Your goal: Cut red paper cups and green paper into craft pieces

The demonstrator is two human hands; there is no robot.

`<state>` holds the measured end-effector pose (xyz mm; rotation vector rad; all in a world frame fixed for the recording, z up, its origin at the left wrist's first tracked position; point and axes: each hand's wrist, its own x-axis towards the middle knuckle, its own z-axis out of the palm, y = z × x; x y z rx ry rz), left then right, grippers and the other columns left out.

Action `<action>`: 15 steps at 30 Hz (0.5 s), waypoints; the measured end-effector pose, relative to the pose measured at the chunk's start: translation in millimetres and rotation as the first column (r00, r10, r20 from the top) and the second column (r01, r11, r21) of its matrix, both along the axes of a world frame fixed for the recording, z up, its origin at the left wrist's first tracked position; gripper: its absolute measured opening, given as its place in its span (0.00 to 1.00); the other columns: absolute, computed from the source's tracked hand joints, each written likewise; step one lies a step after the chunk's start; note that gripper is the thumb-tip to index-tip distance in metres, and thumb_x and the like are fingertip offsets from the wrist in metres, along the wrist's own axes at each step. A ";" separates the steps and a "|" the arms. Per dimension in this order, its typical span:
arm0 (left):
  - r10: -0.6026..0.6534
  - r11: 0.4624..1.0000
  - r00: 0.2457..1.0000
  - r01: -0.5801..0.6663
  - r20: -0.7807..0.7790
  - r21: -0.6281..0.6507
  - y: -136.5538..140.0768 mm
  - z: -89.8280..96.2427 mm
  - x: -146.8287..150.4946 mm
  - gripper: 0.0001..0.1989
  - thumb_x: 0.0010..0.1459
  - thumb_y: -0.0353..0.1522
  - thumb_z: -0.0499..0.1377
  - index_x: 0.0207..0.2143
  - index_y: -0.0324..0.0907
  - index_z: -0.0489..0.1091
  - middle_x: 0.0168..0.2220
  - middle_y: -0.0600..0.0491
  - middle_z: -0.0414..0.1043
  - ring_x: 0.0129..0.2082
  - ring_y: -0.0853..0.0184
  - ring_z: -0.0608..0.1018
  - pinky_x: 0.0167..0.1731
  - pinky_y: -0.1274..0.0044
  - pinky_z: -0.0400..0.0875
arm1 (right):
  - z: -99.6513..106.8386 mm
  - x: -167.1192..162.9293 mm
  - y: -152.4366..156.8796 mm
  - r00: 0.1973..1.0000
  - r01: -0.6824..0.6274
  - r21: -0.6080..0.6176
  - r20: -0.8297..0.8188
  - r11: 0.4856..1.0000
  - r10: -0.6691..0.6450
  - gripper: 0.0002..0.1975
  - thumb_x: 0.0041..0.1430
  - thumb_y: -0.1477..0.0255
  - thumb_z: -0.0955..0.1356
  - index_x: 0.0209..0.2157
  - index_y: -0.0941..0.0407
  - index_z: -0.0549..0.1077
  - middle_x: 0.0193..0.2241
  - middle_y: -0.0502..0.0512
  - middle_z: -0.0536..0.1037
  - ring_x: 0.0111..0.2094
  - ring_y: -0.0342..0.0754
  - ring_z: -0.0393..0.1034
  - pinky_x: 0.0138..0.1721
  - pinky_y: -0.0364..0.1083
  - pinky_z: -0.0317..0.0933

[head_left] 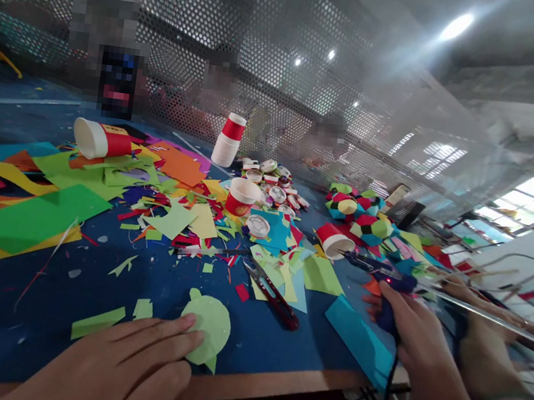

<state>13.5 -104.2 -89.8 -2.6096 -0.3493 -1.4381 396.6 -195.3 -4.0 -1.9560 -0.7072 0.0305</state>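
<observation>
My left hand [138,357] lies nearly flat near the table's front edge, fingers stretched out. Its fingertips rest on a pale green paper disc [213,327] with small tabs at its rim, like a turtle cut-out. Beside it are narrow green paper scraps [98,323]. On the right, my right hand [408,323] is wrapped round the handle of a dark blue hot glue gun [399,280]. A small red light glows on the gun, and its nozzle points left toward a tipped red and white paper cup [333,240]. The cord hangs down past the table edge.
Scissors [274,296] with dark red handles lie beyond the disc. Coloured paper [43,216], several cups [242,197], a cup stack [229,139] and a pile of cut cup pieces [278,188] cover the blue table [137,288]. Another person's arm [490,334] is at right.
</observation>
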 end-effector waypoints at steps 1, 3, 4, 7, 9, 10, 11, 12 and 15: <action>-0.004 1.000 1.000 0.004 0.008 0.002 0.3 1.4 0.4 0.18 0.67 0.24 0.43 0.34 0.44 0.71 0.43 0.57 0.81 0.47 0.69 0.80 0.47 0.77 0.70 | -4.8 8.7 5.9 1.000 0.022 -0.070 0.002 0.997 -0.022 0.14 0.56 0.64 0.69 0.22 0.57 0.76 0.15 0.57 0.76 0.17 0.51 0.71 0.18 0.47 0.66; -0.008 1.000 1.000 0.008 0.026 -0.004 0.7 4.0 1.1 0.19 0.68 0.25 0.43 0.34 0.45 0.72 0.42 0.57 0.81 0.46 0.71 0.80 0.49 0.78 0.69 | -11.5 24.2 16.3 0.998 0.064 -0.213 0.030 0.975 -0.059 0.16 0.61 0.62 0.66 0.26 0.59 0.76 0.18 0.58 0.78 0.21 0.52 0.74 0.22 0.47 0.68; -0.007 1.000 0.999 0.007 0.037 -0.010 0.7 5.2 1.3 0.19 0.68 0.25 0.43 0.33 0.45 0.72 0.42 0.58 0.81 0.45 0.72 0.80 0.50 0.79 0.68 | -13.2 30.5 20.8 0.996 0.085 -0.286 0.050 0.954 -0.074 0.17 0.63 0.62 0.65 0.27 0.59 0.76 0.20 0.58 0.79 0.23 0.51 0.75 0.25 0.47 0.69; -0.006 1.000 0.997 0.006 0.074 -0.003 0.6 7.6 1.3 0.19 0.69 0.26 0.44 0.32 0.45 0.73 0.41 0.58 0.81 0.44 0.74 0.80 0.52 0.81 0.66 | -14.2 42.7 31.4 0.987 0.149 -0.500 0.128 0.853 -0.097 0.17 0.67 0.60 0.64 0.34 0.59 0.76 0.29 0.54 0.80 0.29 0.47 0.75 0.33 0.48 0.70; -0.005 1.000 0.998 0.005 0.061 -0.006 0.7 8.2 1.1 0.18 0.68 0.26 0.46 0.32 0.45 0.73 0.40 0.59 0.81 0.45 0.74 0.80 0.53 0.82 0.66 | -14.4 44.3 36.0 0.976 0.190 -0.611 0.202 0.768 -0.081 0.16 0.67 0.60 0.65 0.38 0.58 0.75 0.36 0.54 0.79 0.35 0.47 0.75 0.40 0.51 0.70; -0.009 1.000 0.999 0.009 0.045 -0.007 0.9 8.3 1.1 0.17 0.68 0.26 0.47 0.32 0.45 0.73 0.41 0.59 0.81 0.45 0.73 0.79 0.53 0.82 0.66 | -15.0 43.2 37.4 0.968 0.210 -0.652 0.242 0.728 -0.063 0.16 0.66 0.60 0.65 0.39 0.58 0.75 0.38 0.54 0.79 0.37 0.48 0.75 0.42 0.52 0.69; -0.011 1.000 0.999 0.012 0.034 -0.008 1.1 8.5 1.0 0.16 0.67 0.26 0.48 0.32 0.45 0.73 0.41 0.58 0.81 0.46 0.73 0.79 0.53 0.81 0.67 | -15.8 41.0 38.3 0.959 0.229 -0.684 0.280 0.693 -0.040 0.16 0.66 0.59 0.65 0.39 0.58 0.75 0.39 0.55 0.79 0.39 0.49 0.75 0.45 0.54 0.68; -0.014 1.000 0.999 0.014 0.034 -0.004 1.5 8.7 0.9 0.16 0.66 0.26 0.48 0.32 0.45 0.73 0.40 0.58 0.81 0.46 0.73 0.79 0.53 0.81 0.67 | -16.8 37.9 38.6 0.949 0.247 -0.707 0.316 0.662 -0.016 0.16 0.66 0.59 0.65 0.39 0.58 0.75 0.39 0.55 0.79 0.41 0.49 0.75 0.46 0.55 0.67; -0.004 1.000 0.999 0.003 0.053 0.013 2.2 10.0 0.6 0.13 0.65 0.27 0.50 0.32 0.46 0.72 0.41 0.59 0.81 0.46 0.74 0.79 0.54 0.82 0.67 | -18.7 25.5 37.4 0.914 0.288 -0.742 0.401 0.606 0.057 0.20 0.67 0.59 0.63 0.34 0.60 0.77 0.35 0.62 0.80 0.41 0.55 0.76 0.45 0.56 0.66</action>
